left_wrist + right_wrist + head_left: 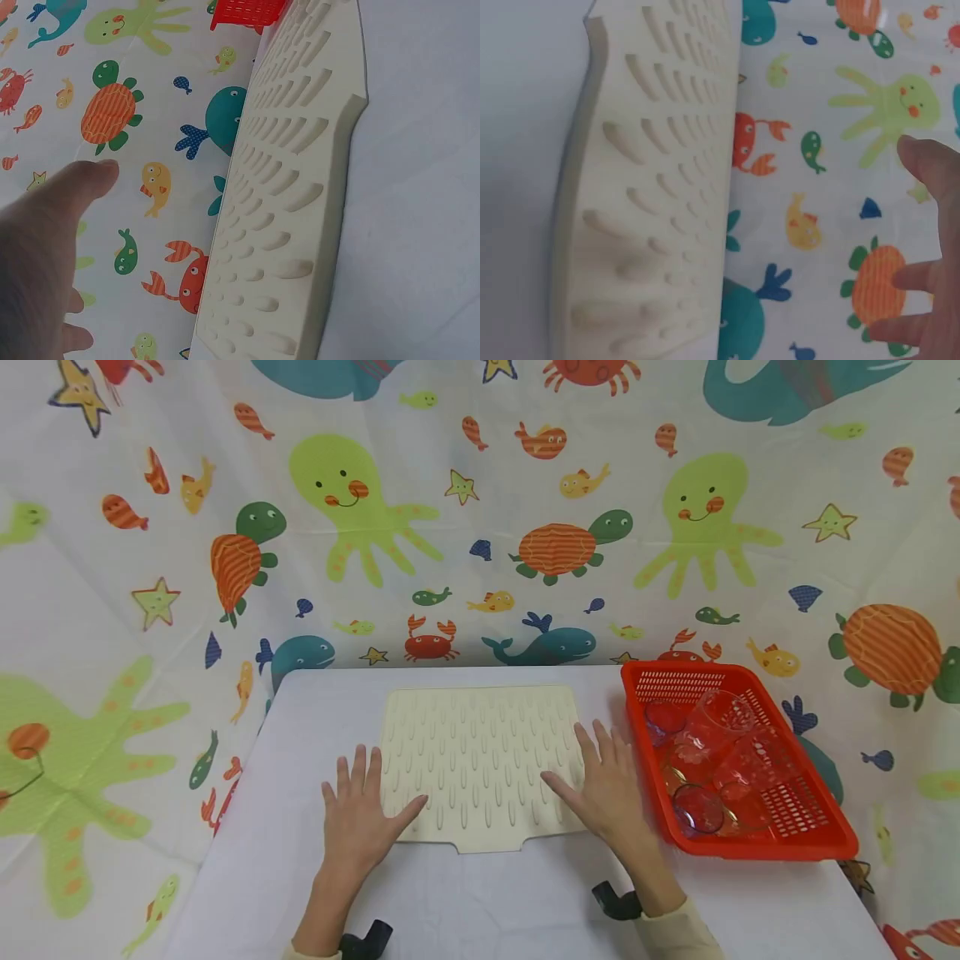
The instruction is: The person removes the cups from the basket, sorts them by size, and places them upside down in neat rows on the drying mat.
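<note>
A cream board (pixel 480 760) with rows of small upright pegs and a tab on its near edge lies flat on the white table. My left hand (pixel 358 818) is held at the board's left edge, fingers spread and thumb pointing inward. On the other side my right hand (pixel 611 789) is spread the same way, between the board and the red basket. Neither hand holds anything. The left wrist view shows the left thumb (pixel 86 184) apart from the board; in the right wrist view the right thumb (pixel 926 161) is also clear of it.
A red plastic basket (pixel 813 817) stands on the right of the table. Inside it lie several clear cups or glasses (pixel 699 810), overlapping one another. Behind the table hangs a white curtain (pixel 480 610) printed with sea animals. Each wrist wears a black camera mount (pixel 617 902).
</note>
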`<control>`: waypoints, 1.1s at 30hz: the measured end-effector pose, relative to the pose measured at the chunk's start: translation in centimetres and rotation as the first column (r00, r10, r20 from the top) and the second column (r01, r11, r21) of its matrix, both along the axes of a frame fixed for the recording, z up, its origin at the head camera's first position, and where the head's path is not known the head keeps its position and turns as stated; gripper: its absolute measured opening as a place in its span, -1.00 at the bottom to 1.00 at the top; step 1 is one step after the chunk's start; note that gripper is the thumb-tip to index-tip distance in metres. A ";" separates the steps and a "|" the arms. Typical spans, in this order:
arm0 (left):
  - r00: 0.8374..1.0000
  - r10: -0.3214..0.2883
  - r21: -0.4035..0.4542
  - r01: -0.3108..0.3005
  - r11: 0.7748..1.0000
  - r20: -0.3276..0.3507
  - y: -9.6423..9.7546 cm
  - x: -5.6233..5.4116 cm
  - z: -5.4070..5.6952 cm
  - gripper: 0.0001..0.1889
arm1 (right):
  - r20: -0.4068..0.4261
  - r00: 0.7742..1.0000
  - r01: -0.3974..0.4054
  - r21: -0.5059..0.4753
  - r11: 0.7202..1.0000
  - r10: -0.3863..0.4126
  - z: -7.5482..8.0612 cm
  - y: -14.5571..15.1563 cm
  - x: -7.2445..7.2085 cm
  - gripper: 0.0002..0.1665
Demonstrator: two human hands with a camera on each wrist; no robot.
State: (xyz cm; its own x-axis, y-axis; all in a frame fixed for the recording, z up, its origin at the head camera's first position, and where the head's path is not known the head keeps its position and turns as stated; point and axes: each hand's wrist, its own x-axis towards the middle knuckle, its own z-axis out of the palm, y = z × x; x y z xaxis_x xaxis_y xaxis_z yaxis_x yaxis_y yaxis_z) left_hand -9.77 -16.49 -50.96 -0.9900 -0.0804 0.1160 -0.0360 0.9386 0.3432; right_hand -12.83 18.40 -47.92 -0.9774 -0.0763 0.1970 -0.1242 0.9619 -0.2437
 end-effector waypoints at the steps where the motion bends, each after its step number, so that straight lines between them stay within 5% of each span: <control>1: 1.000 0.002 0.008 -0.002 1.000 -0.001 -0.1 0.1 0.0 0.19 | 0.000 1.000 0.005 0.008 1.000 -0.005 0.2 0.1 -0.1 0.17; 21: 1.000 0.000 0.119 -0.002 0.993 0.021 -1.1 1.6 -1.7 0.25 | -0.073 0.995 0.061 -0.078 0.995 -0.067 2.8 4.3 -1.6 0.25; 33: 0.996 0.015 0.142 -0.027 0.990 0.085 -1.7 2.2 -3.2 0.24 | -0.023 0.981 0.186 -0.120 0.975 -0.190 4.2 7.4 -1.6 0.24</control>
